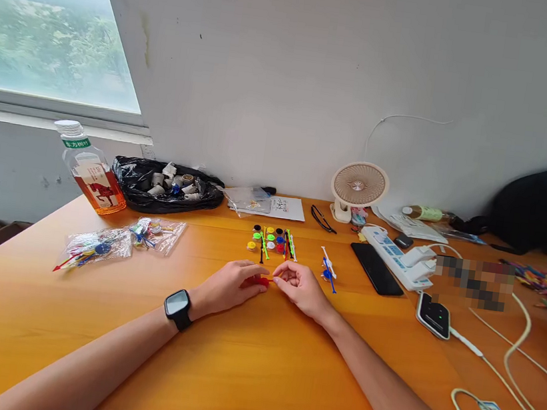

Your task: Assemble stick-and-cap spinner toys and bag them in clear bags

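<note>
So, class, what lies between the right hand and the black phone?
In the head view, small blue and white pieces lie between the right hand and the black phone.

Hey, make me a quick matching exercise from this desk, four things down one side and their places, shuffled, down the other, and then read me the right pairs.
Things
1. Small red plastic piece
2. Blue-and-white plastic stick assembly
3. Black rectangular phone
4. Clear bottle of amber liquid

Places
A. Alongside the long white power strip
B. Left of the shiny black plastic bag
C. At the left hand
D. Between the right hand and the phone

Right pairs: 1-C, 2-D, 3-A, 4-B
</note>
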A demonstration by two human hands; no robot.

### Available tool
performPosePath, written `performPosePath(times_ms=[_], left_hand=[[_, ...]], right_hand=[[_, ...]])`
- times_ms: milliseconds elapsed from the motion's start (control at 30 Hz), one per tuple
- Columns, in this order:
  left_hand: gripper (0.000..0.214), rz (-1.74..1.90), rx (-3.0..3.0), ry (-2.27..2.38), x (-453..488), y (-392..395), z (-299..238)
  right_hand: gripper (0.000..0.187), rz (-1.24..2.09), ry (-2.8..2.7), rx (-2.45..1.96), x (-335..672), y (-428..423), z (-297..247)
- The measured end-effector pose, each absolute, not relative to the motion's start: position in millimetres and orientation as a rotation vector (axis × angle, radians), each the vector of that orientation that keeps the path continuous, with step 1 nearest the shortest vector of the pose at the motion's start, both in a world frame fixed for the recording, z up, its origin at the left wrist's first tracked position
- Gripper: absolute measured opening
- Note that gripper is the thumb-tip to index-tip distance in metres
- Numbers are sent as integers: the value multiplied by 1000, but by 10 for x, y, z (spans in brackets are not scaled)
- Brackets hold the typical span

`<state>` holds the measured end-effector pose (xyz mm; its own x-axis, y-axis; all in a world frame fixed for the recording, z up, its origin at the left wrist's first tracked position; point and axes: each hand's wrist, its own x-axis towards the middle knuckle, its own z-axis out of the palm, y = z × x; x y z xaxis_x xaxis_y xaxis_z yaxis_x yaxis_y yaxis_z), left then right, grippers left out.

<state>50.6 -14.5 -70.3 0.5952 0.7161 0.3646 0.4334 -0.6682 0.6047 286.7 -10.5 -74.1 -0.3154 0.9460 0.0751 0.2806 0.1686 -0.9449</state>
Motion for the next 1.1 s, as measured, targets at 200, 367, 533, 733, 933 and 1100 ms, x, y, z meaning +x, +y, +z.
performPosePath(times_ms=[200, 367, 533, 733, 933, 1100], left_hand=[[22, 858, 2527, 900, 448, -145, -666], [22, 825, 2609, 913, 436, -203, -636], [18, 788, 2610, 946, 434, -241, -614], [43, 954, 2313, 935, 376, -235, -524], [28, 1138, 2045, 1135, 317, -151, -536], [27, 1183, 2037, 1223, 318, -110, -587]], right_hand=[[25, 1127, -1869, -1200, 2852, -102, -745], [23, 1059, -1910, -1225, 2853, -113, -726], [21, 1043, -1920, -1241, 2858, -147, -682], [36, 1102, -1757, -1345, 2906, -198, -564], [50, 1353, -1636, -1329, 2930, -247, -389], [50, 1441, -1461, -1209, 2952, -236, -317]])
